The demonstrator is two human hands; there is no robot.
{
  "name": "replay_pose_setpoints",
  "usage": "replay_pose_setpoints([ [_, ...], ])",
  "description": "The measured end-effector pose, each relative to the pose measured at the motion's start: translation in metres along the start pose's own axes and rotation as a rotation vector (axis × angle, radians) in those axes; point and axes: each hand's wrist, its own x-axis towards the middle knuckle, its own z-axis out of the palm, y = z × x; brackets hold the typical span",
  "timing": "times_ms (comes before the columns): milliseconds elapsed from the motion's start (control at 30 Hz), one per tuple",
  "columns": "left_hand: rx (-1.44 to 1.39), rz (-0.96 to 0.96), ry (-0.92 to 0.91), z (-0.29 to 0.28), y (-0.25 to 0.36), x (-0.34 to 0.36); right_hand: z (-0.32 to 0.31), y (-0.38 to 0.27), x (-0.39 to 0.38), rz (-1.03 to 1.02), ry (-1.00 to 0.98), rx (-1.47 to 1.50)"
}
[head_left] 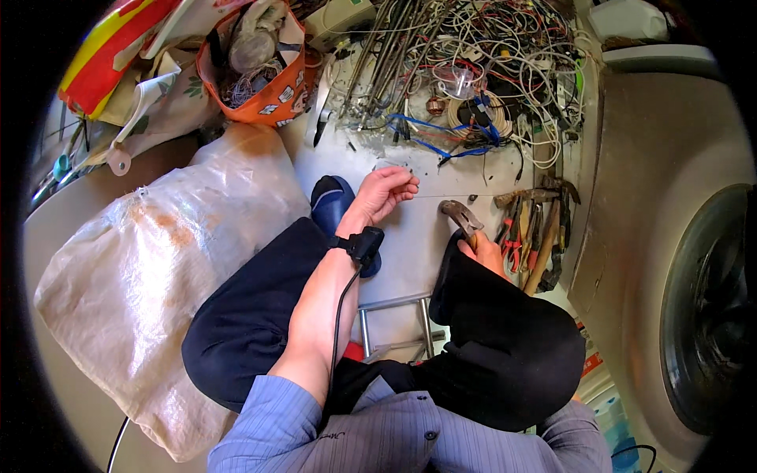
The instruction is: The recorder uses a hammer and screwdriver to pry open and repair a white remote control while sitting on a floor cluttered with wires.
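The right hand [488,257] is wrapped around the handle [475,238] of a hammer [460,214], whose head shows against the pale floor [418,240] just left of several hand tools [545,251]; the left hand [385,193] curls loosely near a blue shoe [333,206], and I cannot tell whether its fingertips [413,188] pinch anything

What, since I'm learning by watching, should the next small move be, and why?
Perhaps shift the bare left hand aside before any swing: it is near the brownish metal-headed hammer, whose wooden handle the bare right hand grips.
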Motion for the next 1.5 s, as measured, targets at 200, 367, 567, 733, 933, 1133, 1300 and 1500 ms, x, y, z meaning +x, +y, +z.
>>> replay_pose_setpoints([
  [200, 0.176, 0.016, 0.088, -0.002, -0.006, 0.012, -0.003, 0.000, 0.000, -0.029, 0.024, 0.020],
  [367, 0.765, 0.188, 0.373, -0.024, -0.029, 0.021, 0.004, 0.006, 0.004, -0.047, 0.019, 0.024],
  [567, 1.221, 0.463, 0.499, -0.019, -0.049, 0.024, 0.003, 0.004, 0.004, -0.008, 0.000, -0.001],
  [733, 1.354, 0.536, 0.512, -0.002, -0.059, 0.018, 0.003, 0.011, 0.005, -0.007, 0.022, 0.019],
  [933, 1.425, 0.620, 0.525, 0.027, -0.066, 0.016, 0.005, 0.013, 0.005, -0.064, 0.049, 0.005],
  [1133, 1.552, 0.575, 0.521, 0.021, -0.065, 0.029, 0.002, 0.004, 0.003, -0.060, 0.049, 0.008],
  [1300, 1.612, 0.583, 0.549, 0.014, -0.060, 0.035, 0.002, 0.010, 0.004, -0.079, 0.057, -0.009],
  [1500, 1.022, 0.387, 0.646, -0.001, -0.039, 0.016, 0.002, 0.019, 0.007, -0.074, 0.050, -0.012],
])
